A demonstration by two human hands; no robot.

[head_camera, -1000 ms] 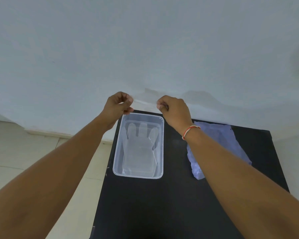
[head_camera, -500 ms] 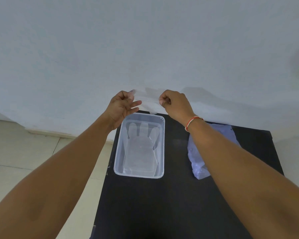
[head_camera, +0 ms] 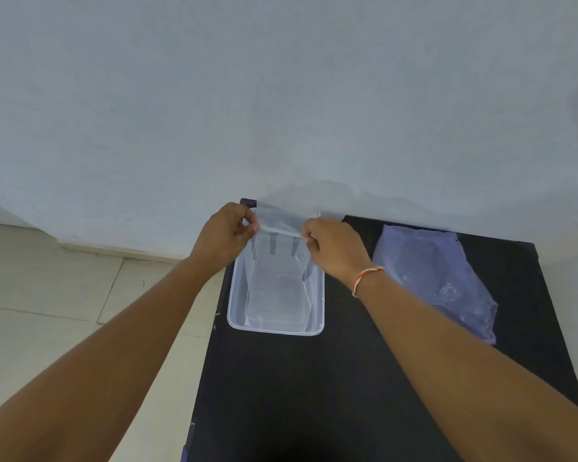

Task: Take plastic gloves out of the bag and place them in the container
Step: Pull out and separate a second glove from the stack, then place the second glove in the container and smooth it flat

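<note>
A clear plastic glove (head_camera: 281,225) is stretched between my two hands over the far end of the clear rectangular container (head_camera: 237,315). My left hand (head_camera: 226,236) pinches its left edge and my right hand (head_camera: 334,250) pinches its right edge. The glove hangs down into the container, on top of at least one other clear glove (head_camera: 276,295) that lies flat inside. The crumpled translucent bag (head_camera: 437,275) lies on the black table (head_camera: 314,395) to the right of the container.
The table stands against a pale wall (head_camera: 281,95). Its left edge runs just beside the container, with tiled floor (head_camera: 47,295) below. My right wrist wears a red and white thread band (head_camera: 364,278).
Both hands have come down from in front of the wall to the container's far end, and the held glove now hangs into the container.
</note>
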